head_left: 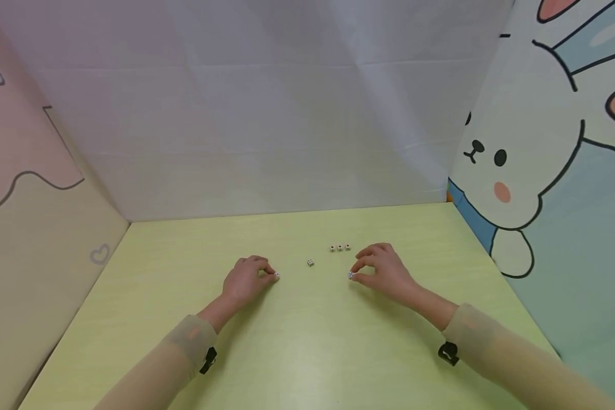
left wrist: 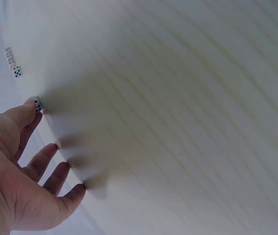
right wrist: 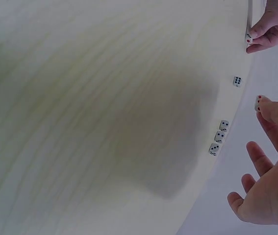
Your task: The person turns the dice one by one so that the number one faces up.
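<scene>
My left hand pinches a small white die between thumb and forefinger, low at the table; the other fingertips spread down to the surface in the left wrist view. To the right, my right hand holds another white die by thumb and forefinger, with red and black dots showing, raised over the table. Between the hands lies a single loose die. Just behind and left of the right hand, three dice stand in a short row with small gaps.
The pale yellow-green table runs back to a white cloth wall. A side panel with a cartoon rabbit borders it on the right, and a pink and cream panel on the left.
</scene>
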A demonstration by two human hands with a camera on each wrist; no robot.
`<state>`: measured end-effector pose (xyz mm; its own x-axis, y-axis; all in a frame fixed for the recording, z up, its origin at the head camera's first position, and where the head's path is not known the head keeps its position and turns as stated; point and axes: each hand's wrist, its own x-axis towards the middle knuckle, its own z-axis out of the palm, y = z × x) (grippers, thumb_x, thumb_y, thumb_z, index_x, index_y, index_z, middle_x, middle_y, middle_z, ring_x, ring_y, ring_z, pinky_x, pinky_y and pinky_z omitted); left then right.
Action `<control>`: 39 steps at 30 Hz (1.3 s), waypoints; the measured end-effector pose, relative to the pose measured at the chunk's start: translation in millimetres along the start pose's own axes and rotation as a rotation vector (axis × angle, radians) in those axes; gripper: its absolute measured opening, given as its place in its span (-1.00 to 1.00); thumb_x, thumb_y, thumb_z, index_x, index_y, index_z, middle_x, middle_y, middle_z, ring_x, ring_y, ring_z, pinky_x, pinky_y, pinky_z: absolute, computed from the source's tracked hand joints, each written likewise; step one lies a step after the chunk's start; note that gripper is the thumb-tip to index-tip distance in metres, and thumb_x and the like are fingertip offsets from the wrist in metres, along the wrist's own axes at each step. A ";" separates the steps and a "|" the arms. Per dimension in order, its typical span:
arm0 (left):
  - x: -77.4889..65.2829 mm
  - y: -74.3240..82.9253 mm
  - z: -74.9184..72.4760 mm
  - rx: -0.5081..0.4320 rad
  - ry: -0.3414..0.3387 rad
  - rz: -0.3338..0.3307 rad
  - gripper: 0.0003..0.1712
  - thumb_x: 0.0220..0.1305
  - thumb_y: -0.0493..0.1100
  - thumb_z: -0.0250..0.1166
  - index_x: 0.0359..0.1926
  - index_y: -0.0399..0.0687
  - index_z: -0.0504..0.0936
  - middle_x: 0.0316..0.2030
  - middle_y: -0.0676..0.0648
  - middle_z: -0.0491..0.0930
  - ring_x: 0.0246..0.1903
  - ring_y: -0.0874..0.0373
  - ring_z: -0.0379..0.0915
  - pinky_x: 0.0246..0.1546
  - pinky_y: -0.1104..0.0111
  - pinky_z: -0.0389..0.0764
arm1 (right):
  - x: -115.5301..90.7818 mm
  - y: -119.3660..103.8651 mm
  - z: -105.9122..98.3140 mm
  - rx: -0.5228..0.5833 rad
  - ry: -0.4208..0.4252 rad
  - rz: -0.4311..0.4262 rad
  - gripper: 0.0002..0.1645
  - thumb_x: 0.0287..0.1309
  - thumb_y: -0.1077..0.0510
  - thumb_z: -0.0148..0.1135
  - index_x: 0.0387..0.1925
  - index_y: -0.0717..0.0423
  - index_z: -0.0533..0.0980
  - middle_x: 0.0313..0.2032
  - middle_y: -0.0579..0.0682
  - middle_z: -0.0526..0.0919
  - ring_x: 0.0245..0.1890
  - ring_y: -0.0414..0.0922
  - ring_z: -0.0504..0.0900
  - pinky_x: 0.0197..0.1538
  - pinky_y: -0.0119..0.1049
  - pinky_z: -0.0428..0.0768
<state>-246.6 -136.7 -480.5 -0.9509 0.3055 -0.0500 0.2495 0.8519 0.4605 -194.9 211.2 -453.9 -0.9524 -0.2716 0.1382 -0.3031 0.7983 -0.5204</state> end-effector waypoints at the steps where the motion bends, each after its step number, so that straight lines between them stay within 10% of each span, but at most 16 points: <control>1: 0.2 -0.4 0.4 0.000 0.001 0.001 -0.84 0.35 0.05 0.40 -0.22 0.12 0.78 0.27 -0.15 0.54 0.27 -0.28 0.36 0.13 -0.09 0.52 | -0.2 0.0 2.3 -0.008 -0.005 0.003 -0.93 0.14 0.02 0.54 -0.32 -0.20 0.76 0.05 -0.02 0.64 0.27 0.17 0.34 0.29 0.18 0.35; 39: -1.9 3.1 -2.1 0.007 0.011 -0.001 -0.84 0.33 0.05 0.43 -0.21 0.12 0.79 0.25 -0.12 0.56 0.24 -0.22 0.39 0.05 -0.04 0.57 | -6.4 6.5 23.7 -0.082 -0.026 -0.003 -0.90 0.14 0.00 0.53 -0.30 -0.15 0.76 0.02 -0.02 0.64 0.24 0.17 0.36 0.26 0.22 0.36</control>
<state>-244.3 -135.5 -477.1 -0.9531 0.2999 -0.0406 0.2498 0.8554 0.4538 -190.0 205.4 -478.2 -0.9508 -0.2869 0.1166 -0.3082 0.8387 -0.4489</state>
